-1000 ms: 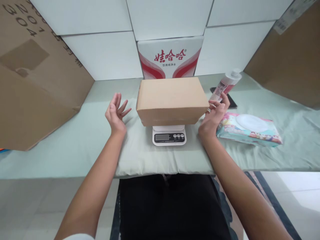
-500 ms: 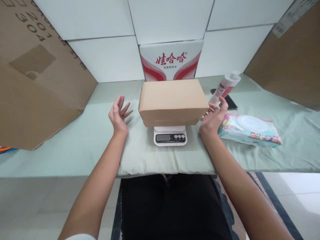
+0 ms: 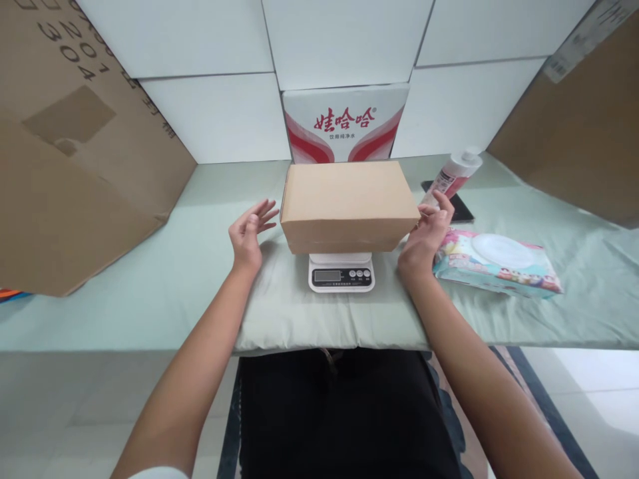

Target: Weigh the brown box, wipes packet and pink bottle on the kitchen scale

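- A closed brown cardboard box (image 3: 349,203) sits on a small white kitchen scale (image 3: 341,271), overhanging it on every side; only the front strip with display and buttons shows beneath. The scale stands on a pale green cloth over the tabletop (image 3: 150,293).
- The left hand (image 3: 249,229) is held near the box's left end, palm turned towards it, fingers (image 3: 263,211) spread and loose, holding nothing and just short of the cardboard.
- The right hand (image 3: 426,233) is at the box's right end with its fingers (image 3: 430,209) open and curved; the tips look to be touching or all but touching the corner, though I cannot tell for sure.
- To my eye, the step in hand is closing both hands on the box ends while it rests on the scale.
- The next move calls for even pressure from both sides and a straight lift, since the wide box could tip on the narrow scale.
- Close by the right hand lie a wet-wipes pack (image 3: 496,263), a white tube (image 3: 452,174) and a dark phone (image 3: 456,203); a red-and-white carton (image 3: 345,123) stands behind.
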Tool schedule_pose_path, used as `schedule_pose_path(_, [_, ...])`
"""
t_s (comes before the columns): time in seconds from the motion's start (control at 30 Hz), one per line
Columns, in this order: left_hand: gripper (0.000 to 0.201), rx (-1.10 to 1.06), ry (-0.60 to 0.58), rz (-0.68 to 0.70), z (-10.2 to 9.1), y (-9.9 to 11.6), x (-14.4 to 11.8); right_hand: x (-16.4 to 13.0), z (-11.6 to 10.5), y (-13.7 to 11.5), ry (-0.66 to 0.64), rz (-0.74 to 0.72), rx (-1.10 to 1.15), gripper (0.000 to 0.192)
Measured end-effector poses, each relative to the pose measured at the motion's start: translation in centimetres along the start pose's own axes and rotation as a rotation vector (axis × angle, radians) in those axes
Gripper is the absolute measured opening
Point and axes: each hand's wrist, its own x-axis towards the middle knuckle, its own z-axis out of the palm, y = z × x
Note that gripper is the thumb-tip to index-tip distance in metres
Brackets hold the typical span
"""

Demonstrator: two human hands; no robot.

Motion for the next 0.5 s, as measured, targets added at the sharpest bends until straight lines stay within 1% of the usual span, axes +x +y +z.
schedule_pose_path(0.13, [0.054,0.030,-0.047,0.053,0.3,0.2,-0.4,-0.7,-0.2,-0.2,-0.127,-0.185,-0.155,0.056])
schedule_pose_path(0.27, [0.046,0.042,-0.112,0.104,0.5,0.5,-0.2,-1.6,0.0,-1.5,-0.222,-0.280,-0.264,0.060])
schedule_pose_path(0.37, [0.043,0.033,-0.161,0.110,0.6,0.7,-0.1,-1.9,0.2,-2.4,-0.238,-0.286,-0.282,0.062])
schedule_pose_path(0.5, [0.043,0.050,-0.206,0.101,0.7,0.7,-0.3,-1.9,0.0,-2.6,-0.272,-0.235,-0.273,0.063])
